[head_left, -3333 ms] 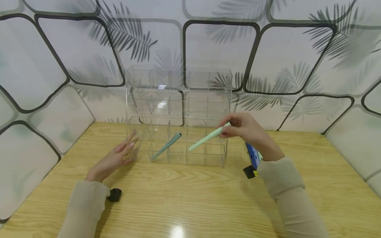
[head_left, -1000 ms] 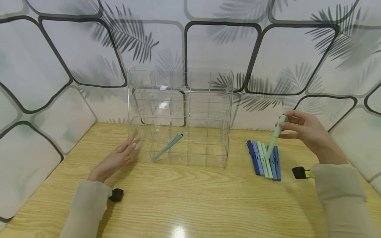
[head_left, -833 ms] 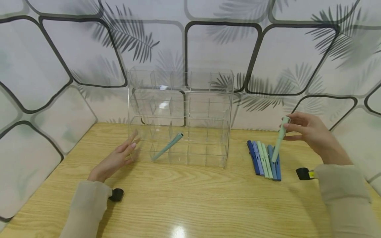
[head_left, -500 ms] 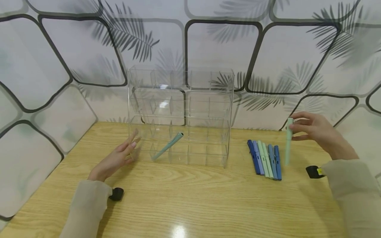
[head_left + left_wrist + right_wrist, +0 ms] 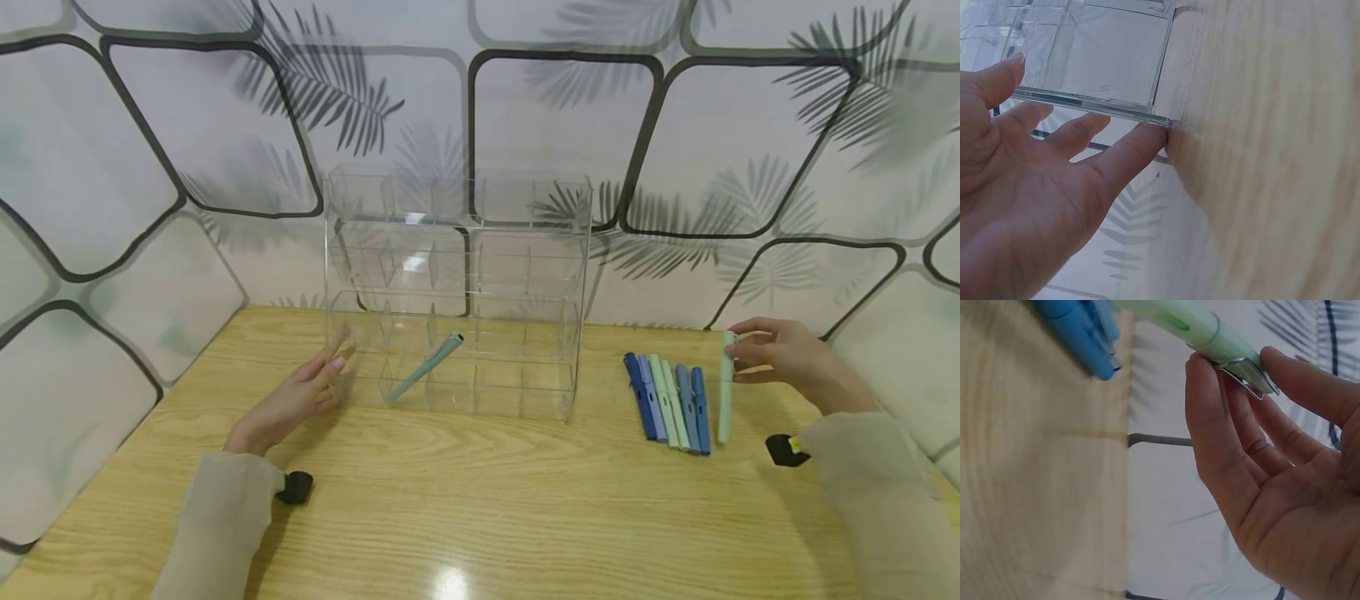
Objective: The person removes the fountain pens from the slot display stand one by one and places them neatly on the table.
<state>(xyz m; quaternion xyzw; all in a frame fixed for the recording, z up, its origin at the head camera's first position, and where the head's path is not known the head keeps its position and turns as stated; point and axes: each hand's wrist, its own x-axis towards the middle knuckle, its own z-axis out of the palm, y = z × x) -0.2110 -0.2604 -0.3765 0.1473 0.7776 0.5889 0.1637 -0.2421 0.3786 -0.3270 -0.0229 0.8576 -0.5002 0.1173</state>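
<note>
My right hand (image 5: 783,360) pinches a light green pen (image 5: 725,392) by its capped end, between thumb and fingers. In the right wrist view its metal clip (image 5: 1250,374) lies by the fingers. The pen points down, just right of a row of pens in dark blue (image 5: 639,396), lavender, pale green and blue. My left hand (image 5: 291,402) rests against the left side of a clear acrylic rack (image 5: 450,292), fingers fairly straight. The left wrist view shows the fingertips (image 5: 1147,134) at the rack's (image 5: 1116,56) edge. A teal pen (image 5: 425,367) leans tilted in the rack's bottom row.
The rack stands on a wooden table (image 5: 480,508), near the patterned wall (image 5: 555,125) behind it. Its tiers are split into small compartments. In the right wrist view, a blue pen (image 5: 1082,337) lies close to the held one.
My right hand has carried the light green pen from in front of the rack, rightward over the pen row, then lowered it on the row's right side. My left hand stays put.
</note>
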